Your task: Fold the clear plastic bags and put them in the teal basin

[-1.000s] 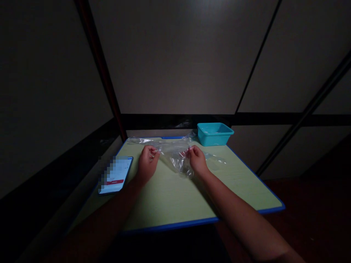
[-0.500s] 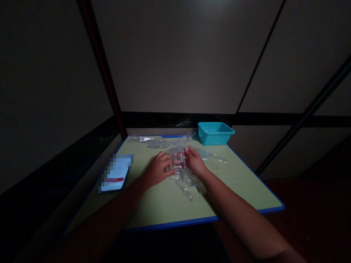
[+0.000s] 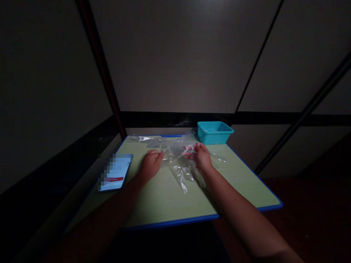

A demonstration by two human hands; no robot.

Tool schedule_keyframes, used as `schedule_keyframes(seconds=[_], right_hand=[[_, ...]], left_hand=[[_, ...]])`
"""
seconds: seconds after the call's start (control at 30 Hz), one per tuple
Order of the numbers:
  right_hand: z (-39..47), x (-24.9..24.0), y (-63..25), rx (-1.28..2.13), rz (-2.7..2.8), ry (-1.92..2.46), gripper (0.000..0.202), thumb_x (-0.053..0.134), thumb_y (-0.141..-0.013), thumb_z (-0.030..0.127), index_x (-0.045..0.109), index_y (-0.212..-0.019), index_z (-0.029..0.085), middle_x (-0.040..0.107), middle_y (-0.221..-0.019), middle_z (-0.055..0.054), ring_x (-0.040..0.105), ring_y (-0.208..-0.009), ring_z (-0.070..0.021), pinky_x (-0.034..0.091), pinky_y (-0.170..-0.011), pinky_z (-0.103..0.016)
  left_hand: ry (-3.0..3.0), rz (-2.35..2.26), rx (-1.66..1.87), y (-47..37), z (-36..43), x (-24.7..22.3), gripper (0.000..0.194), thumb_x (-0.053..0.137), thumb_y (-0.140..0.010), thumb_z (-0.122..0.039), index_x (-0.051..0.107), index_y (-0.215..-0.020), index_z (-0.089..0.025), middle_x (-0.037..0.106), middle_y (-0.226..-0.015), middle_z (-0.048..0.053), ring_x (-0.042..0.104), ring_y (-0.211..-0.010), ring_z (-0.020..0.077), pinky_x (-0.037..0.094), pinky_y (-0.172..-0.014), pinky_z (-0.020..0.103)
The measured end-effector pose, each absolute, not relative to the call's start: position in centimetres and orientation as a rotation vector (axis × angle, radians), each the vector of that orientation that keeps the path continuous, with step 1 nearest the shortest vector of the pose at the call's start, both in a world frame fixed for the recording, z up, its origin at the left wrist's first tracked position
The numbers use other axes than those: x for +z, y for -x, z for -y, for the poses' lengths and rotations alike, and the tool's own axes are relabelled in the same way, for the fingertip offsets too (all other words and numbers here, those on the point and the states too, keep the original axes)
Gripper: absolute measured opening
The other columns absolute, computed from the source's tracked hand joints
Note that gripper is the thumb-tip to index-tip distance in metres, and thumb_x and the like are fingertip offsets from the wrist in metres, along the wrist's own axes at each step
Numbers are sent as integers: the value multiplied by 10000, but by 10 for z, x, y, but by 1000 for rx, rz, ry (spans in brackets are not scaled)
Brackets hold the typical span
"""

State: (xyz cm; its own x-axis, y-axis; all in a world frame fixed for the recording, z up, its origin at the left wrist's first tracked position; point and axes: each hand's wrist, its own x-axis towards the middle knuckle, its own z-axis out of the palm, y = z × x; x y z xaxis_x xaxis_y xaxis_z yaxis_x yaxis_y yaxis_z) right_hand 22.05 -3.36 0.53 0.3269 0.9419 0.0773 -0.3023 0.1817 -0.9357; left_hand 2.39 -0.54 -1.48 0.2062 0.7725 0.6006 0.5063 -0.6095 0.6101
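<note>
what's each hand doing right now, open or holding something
Left hand: closed, pinching clear plastic.
Right hand: holding the plastic too, fingers showing through it.

Folds of the clear plastic (image 3: 177, 150) half veil the right hand (image 3: 203, 157), blurring the fingers behind them; where one layer ends and another begins cannot be told. The curled fingertips of the left hand (image 3: 150, 163) are hidden behind its own back. At nine o'clock on the counter (image 3: 170, 210), pixel blocks cover part of the phone (image 3: 119, 174), its writing unreadable. At one o'clock, the turquoise tub's (image 3: 214, 138) front wall hides its bottom. The left forearm (image 3: 116, 212) fades into shadow toward seven o'clock; the picture's lower edge cuts the right forearm (image 3: 241, 212) at five
</note>
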Motion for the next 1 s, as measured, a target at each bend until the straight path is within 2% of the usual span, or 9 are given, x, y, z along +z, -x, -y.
schedule_keyframes(seconds=[0.1, 0.23, 0.33, 0.43, 0.57, 0.77, 1.0], right_hand=[[34, 5, -217, 1089, 825, 1002, 254, 471, -812, 451, 355, -762, 231, 640, -663, -4, 560, -444, -135, 456, -456, -272], [38, 9, -211, 1193, 866, 962, 213, 468, -814, 419, 366, -783, 235, 660, -710, -10, 561, -450, -139, 450, -451, -274], [42, 12, -208, 1243, 917, 924, 206, 481, -803, 421, 380, -810, 241, 665, -744, -8, 592, -504, -154, 438, -445, -264], [45, 14, -207, 1262, 958, 897, 222, 487, -795, 443, 398, -822, 241, 665, -759, -14, 608, -546, -161, 427, -442, -254], [44, 12, -206, 1235, 965, 896, 261, 508, -778, 475, 414, -812, 234, 669, -783, -18, 603, -549, -151, 429, -450, -248], [38, 5, -210, 1152, 888, 951, 258, 540, -763, 447, 411, -739, 225, 646, -712, 14, 556, -460, -127, 448, -463, -266], [37, -1, -211, 1150, 1003, 1098, 348, 588, -702, 529, 461, -719, 205, 572, -584, 29, 531, -445, -126, 414, -434, -252]], left_hand=[[-1846, -1215, 1341, -26, 1, -19, 413, 480, -795, -531, 527, -554, -200, 523, -557, -2, 501, -565, 152, 380, -598, 261], [-1472, -1078, 1246, -30, 1, -20, 504, 586, -627, -678, 585, -698, -179, 618, -698, 19, 562, -600, 155, 426, -572, 259], [-1328, -981, 1104, -32, 6, -16, 570, 639, -558, -685, 637, -756, -151, 660, -791, 59, 595, -665, 172, 460, -618, 278], [-1241, -907, 964, -33, 13, -10, 533, 712, -534, -606, 669, -765, -128, 682, -803, 80, 616, -710, 183, 458, -654, 271], [-1194, -873, 926, -31, 16, -8, 390, 756, -568, -460, 665, -743, -124, 675, -732, 63, 613, -674, 168, 446, -632, 250], [-1075, -865, 1083, -29, 12, -6, 238, 682, -710, -336, 603, -686, -113, 637, -708, 49, 614, -637, 148, 480, -633, 262], [-888, -863, 1228, -26, 7, -3, 232, 576, -821, -327, 531, -698, -136, 600, -648, 11, 603, -538, 127, 481, -544, 238]])
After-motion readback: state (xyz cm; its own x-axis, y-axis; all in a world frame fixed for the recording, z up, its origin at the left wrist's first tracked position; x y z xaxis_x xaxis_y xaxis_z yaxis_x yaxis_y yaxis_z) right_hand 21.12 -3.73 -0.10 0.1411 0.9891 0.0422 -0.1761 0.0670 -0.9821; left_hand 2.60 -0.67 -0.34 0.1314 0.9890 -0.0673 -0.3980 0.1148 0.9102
